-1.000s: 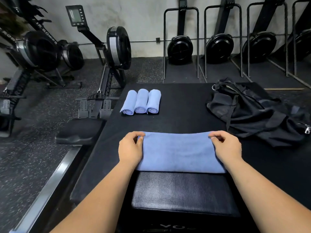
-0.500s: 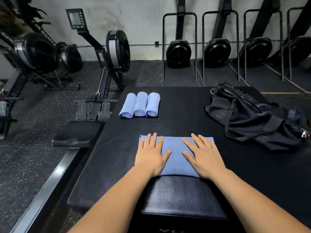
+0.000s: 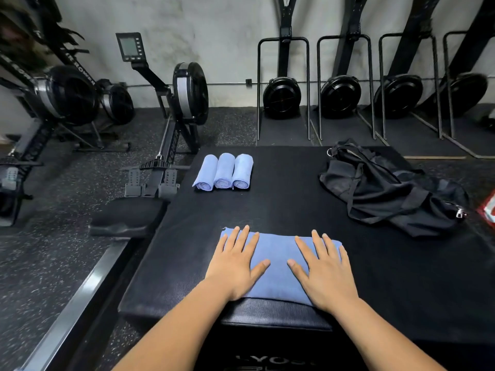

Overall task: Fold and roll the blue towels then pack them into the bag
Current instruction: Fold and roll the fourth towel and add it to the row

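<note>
A folded blue towel [image 3: 280,253] lies flat at the near edge of the black mat [image 3: 289,199]. My left hand [image 3: 237,263] presses on its left half with straight, spread fingers. My right hand [image 3: 325,269] presses flat on its right half. Three rolled blue towels [image 3: 223,171] lie side by side at the mat's far left. The black bag [image 3: 385,188] lies crumpled on the mat's right side, straps loose and a metal zipper pull at its right end.
A black padded box [image 3: 276,314] sits under the towel's near edge. A rowing machine [image 3: 171,145] with its seat and rail runs along the mat's left side. Several more rowers stand upright against the back wall. A red-and-white object [image 3: 488,210] shows at the right edge.
One second ago both hands pinched the towel's far corners; they let go and now press flat on it. Since half a second ago the hands have spread slightly apart across the towel.
</note>
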Tool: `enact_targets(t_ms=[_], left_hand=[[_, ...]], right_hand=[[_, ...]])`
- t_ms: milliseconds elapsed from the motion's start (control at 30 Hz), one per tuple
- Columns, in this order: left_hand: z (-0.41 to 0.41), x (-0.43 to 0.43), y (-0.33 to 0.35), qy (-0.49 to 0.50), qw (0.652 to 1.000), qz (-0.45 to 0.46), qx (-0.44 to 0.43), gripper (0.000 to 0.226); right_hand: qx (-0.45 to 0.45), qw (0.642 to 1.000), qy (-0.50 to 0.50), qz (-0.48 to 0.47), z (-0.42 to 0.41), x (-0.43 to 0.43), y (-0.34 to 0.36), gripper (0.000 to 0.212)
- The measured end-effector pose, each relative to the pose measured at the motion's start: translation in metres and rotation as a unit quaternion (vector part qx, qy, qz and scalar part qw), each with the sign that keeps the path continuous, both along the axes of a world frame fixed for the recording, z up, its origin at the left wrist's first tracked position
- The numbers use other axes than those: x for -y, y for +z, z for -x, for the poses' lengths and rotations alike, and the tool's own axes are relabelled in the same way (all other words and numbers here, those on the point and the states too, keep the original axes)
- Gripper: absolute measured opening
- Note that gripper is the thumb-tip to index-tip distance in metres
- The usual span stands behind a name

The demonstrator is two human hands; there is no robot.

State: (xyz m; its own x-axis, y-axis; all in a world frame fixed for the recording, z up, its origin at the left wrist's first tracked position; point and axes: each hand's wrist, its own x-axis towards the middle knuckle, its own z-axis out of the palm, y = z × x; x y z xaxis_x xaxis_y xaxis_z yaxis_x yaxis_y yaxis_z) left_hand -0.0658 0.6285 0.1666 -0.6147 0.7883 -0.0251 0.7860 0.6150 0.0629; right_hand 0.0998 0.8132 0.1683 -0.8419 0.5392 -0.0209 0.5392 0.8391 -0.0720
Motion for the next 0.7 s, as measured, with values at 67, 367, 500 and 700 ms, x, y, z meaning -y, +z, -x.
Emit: enact_targets(t_ms=[67, 367, 500, 700], left_hand=[[-0.006, 0.005, 0.002, -0.002, 1.000, 0.004, -0.006, 0.082], [-0.029, 0.020, -0.004, -0.039, 0.976, -0.183, -0.115, 0.059], [-0.030, 0.024, -0.005, -0.052, 0.970, -0.204, -0.124, 0.058], [-0.028, 0.021, -0.005, 0.002, 0.977, -0.195, -0.085, 0.054]], right_hand=[[0.003, 1.000, -0.007, -0.008, -0.006, 0.007, -0.002, 0.080], [-0.024, 0.974, 0.218, 0.050, 0.001, 0.015, 0.007, 0.063], [-0.048, 0.994, 0.078, 0.061, 0.005, 0.029, 0.005, 0.065], [-0.086, 0.979, -0.079, 0.167, 0.031, 0.056, 0.022, 0.062]])
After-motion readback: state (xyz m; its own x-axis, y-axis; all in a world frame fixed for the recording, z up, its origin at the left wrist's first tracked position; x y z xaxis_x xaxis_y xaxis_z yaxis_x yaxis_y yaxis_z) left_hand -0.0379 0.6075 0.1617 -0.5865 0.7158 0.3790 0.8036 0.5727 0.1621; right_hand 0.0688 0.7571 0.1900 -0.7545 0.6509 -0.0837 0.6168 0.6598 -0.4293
